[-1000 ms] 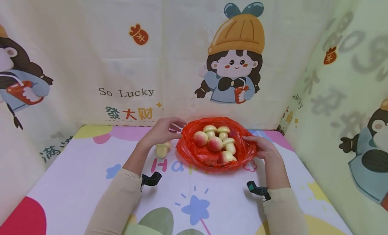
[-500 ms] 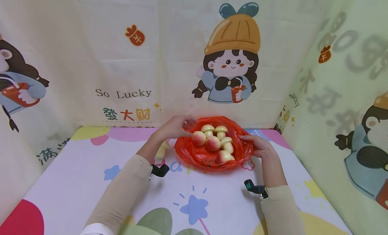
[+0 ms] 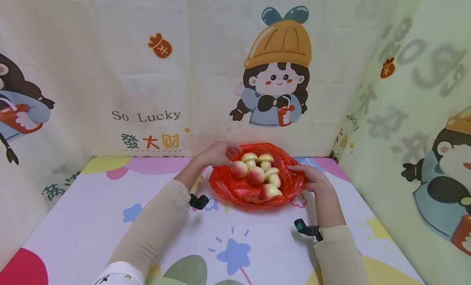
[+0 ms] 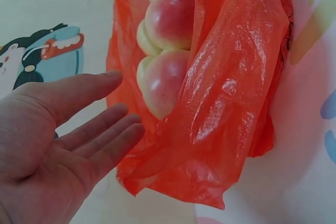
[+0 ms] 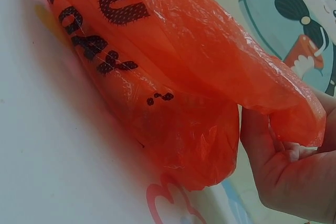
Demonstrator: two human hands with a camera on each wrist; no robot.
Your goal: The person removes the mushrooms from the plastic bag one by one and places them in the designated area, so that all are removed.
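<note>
Visibly, red bag (image 5: 163,77) lettered "DAY", right grip (image 3: 313,178) pinching its edge, left grip (image 3: 217,154) spread

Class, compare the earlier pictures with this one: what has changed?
The left hand moved right, from the left edge of the red bag to farther over it, still empty. The right hand kept its grip; the peaches and mushrooms inside stayed put.

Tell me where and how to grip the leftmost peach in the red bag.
Leftmost peach: likely across its round sides, left hand coming from above left; the red plastic bag gapes upward, while another peach crowds its right and a mushroom its far right.
</note>
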